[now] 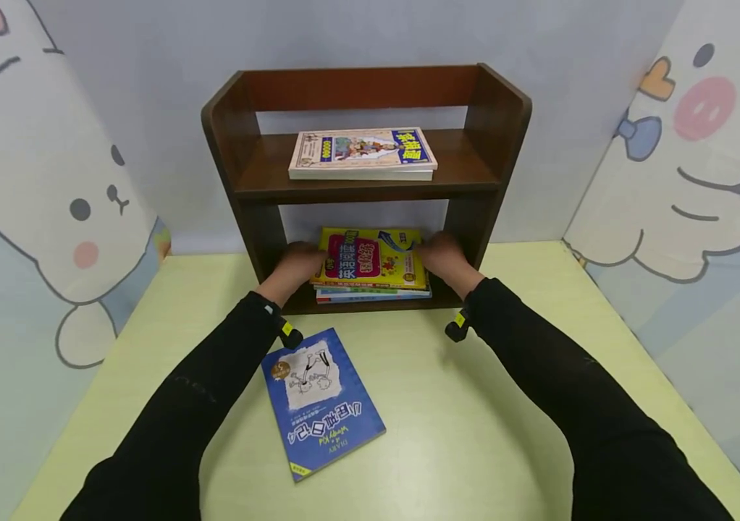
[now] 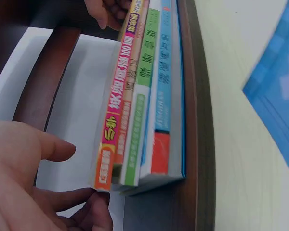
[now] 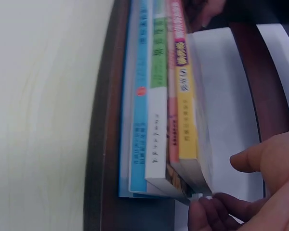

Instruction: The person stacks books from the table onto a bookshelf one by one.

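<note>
On the lower shelf of a brown bookshelf (image 1: 370, 88), a yellow book (image 1: 402, 264) lies flat on top of a stack of books (image 1: 375, 297). My left hand (image 1: 295, 264) is at the stack's left end; in the left wrist view its fingertips touch the end of the top book (image 2: 116, 110), the thumb raised apart from the cover. At the opposite end is my right hand (image 1: 443, 257). The right wrist view has its bent fingers right at the yellow book's corner, with the thumb held off the cover. White, green and blue spines show beneath.
A blue book (image 1: 337, 405) lies askew on the pale yellow table (image 1: 455, 434), in front of the bookshelf by the left forearm. More books (image 1: 363, 155) lie flat on the upper shelf. Fabric walls with cartoon animals surround the table on both sides.
</note>
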A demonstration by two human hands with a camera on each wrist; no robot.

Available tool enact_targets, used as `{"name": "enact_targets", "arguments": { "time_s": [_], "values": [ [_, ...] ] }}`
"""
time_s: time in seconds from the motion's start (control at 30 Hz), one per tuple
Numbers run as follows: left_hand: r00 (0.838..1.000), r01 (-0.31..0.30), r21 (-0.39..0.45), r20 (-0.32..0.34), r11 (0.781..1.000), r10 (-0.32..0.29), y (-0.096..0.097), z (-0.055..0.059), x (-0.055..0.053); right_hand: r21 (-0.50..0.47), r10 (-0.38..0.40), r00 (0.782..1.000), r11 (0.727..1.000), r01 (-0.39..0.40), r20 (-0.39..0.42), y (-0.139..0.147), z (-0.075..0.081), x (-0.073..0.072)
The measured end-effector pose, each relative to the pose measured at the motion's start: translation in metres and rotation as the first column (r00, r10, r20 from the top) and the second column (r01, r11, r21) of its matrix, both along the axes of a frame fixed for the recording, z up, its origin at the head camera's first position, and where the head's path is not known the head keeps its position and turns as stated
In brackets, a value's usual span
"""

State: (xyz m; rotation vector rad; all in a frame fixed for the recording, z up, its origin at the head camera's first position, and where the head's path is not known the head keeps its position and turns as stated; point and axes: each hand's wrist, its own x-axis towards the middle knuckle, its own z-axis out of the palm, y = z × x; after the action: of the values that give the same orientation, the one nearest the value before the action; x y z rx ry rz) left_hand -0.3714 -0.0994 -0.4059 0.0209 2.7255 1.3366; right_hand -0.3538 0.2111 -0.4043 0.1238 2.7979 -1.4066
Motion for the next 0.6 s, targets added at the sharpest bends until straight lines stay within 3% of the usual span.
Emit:
{"name": "enact_targets", "arguments": {
  "time_s": [0.13, 0.43, 0.5, 0.6],
  "values": [
    [1.0, 0.006, -0.01, -0.002, 1.0, -0.006, -0.003, -0.001, 0.004, 0.06, 0.033, 0.998, 0.998, -0.029, -0.054, -0.001, 0.001, 0.004],
    [1.0, -0.006, 0.012, 0.019, 1.0, 0.006, -0.007, 0.001, 0.018, 0.098, 0.059, 0.996, 0.994, -0.052, -0.068, -0.001, 0.006, 0.01],
    [1.0, 0.017, -0.013, -0.012, 1.0, -0.017, -0.01, 0.001, 0.027, 0.121, 0.078, 0.991, 0.991, -0.065, -0.106, -0.001, 0.004, 0.017],
    [0.995, 0.071, -0.119, -0.059, 0.99, -0.078, -0.018, 0.002, 0.054, 0.178, 0.125, 0.98, 0.979, -0.097, -0.152, -0.003, 0.007, 0.046]
  ]
}}
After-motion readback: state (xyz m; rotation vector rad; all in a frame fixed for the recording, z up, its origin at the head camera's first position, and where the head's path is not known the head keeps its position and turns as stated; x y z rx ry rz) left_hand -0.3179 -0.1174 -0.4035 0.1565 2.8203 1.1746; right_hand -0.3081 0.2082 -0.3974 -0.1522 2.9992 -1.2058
